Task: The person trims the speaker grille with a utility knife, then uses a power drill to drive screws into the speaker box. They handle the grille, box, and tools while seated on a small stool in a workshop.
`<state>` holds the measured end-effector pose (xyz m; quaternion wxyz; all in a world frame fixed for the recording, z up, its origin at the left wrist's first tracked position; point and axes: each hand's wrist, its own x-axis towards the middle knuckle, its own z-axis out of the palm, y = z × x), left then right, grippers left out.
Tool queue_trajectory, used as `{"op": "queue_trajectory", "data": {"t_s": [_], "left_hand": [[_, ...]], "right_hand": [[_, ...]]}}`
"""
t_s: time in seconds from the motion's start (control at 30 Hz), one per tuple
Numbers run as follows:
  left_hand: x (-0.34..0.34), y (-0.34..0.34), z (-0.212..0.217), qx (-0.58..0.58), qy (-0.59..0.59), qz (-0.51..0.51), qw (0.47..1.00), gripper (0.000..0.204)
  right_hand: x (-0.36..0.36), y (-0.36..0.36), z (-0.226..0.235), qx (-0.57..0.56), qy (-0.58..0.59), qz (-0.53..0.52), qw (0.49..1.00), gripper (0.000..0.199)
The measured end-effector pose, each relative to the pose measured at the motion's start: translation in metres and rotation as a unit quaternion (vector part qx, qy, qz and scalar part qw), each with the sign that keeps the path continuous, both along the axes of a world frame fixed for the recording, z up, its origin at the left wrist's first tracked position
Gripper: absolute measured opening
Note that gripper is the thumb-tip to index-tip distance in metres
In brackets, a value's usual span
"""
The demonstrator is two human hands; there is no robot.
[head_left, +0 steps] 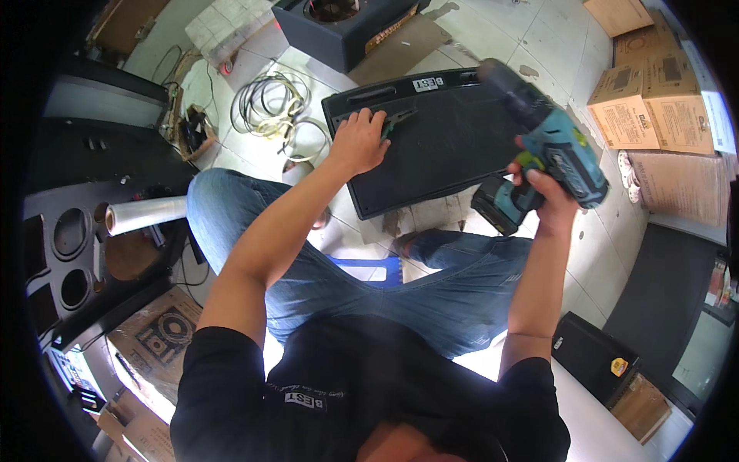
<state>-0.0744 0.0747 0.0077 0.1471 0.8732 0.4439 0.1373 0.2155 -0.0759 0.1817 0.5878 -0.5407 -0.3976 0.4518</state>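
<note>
My left hand (359, 141) rests on the near left corner of a black speaker grille panel (446, 150) lying flat on the floor, fingers curled over a small dark green tool (399, 119). My right hand (550, 196) grips the handle of a teal and black cordless drill (550, 146), raised above the panel's right side with its chuck pointing up and away. I sit on a blue stool (369, 269), knees apart, wearing blue jeans and a black shirt.
A black speaker cabinet (339, 31) stands beyond the panel with flat cardboard beside it. Coiled cables (273, 104) lie to the left. Cardboard boxes (654, 96) are stacked at right. A roll of clear film (146, 214) and black baffle boards sit at left.
</note>
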Motion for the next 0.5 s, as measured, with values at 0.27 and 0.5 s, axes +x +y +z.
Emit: {"op": "queue_trajectory", "data": {"t_s": [0.27,0.5], "left_hand": [[0.007,-0.007,0.006,0.002,0.022,0.012,1.0,0.058],[0.018,-0.009,0.013,-0.024,0.052,0.032,0.998,0.061]], "right_hand": [[0.097,-0.058,0.065,-0.06,-0.157,-0.015,0.986,0.063],[0.121,-0.087,0.061,-0.112,-0.223,-0.068,0.966,0.044]]}}
